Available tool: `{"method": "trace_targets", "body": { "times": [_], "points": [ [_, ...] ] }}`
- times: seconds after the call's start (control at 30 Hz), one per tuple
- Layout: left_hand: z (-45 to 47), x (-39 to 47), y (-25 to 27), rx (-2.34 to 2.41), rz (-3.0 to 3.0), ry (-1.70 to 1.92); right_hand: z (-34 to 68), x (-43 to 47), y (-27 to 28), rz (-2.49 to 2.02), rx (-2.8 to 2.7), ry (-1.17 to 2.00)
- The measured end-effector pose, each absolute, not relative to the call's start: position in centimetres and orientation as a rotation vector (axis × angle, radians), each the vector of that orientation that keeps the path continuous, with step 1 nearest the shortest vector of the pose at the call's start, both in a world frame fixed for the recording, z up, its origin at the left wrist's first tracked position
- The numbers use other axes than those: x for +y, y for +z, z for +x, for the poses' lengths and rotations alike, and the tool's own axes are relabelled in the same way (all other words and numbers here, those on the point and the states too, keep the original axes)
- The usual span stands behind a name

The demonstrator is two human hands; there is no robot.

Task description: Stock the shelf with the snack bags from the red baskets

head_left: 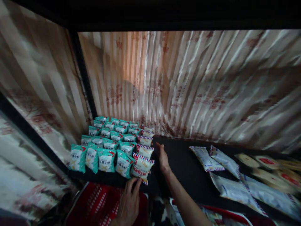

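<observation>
My left hand (pixel 128 201) is at the shelf's front edge, fingertips against the lower edge of a cream snack packet (pixel 141 164) with a red-and-blue striped top. Its fingers point forward, slightly apart, and do not appear wrapped round the packet. This packet stands at the front of a column of similar striped packets (pixel 145 151). On the column's right side, my right hand (pixel 163 158) is open and upright, palm turned towards the packets, holding nothing. Left of the column, several rows of teal snack packets (pixel 106 160) stand close together, going back to the curtain.
Blurred white striped packets (pixel 225 161) lie on the black shelf (pixel 178 169) at the right, beside round flat packages (pixel 268 161). Below the front edge are a red patterned container (pixel 94 204) and another red-rimmed one (pixel 225 210). A dark post (pixel 83 75) and pleated curtains (pixel 188 78) enclose the shelf.
</observation>
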State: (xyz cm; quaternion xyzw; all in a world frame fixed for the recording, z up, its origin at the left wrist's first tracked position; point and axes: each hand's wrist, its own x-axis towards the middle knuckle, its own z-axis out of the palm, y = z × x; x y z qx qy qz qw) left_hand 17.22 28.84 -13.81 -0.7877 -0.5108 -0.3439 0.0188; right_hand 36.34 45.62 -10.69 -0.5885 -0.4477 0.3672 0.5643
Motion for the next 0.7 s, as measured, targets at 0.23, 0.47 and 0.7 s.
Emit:
{"method": "trace_targets", "body": {
  "times": [0.23,0.47,0.7],
  "points": [
    [12.8,28.2,-13.0,-1.484,-2.312,-1.115,36.7,45.3,-5.6,-1.303,-1.146,0.715],
    [7.7,29.2,-11.5,-1.522,-2.171,-1.108,30.9,44.3,0.1,-1.210,-1.382,0.891],
    [4.1,31.0,-9.7,-1.495,-2.089,-1.178,24.5,44.6,3.3,-1.204,-1.716,0.946]
  ]
}}
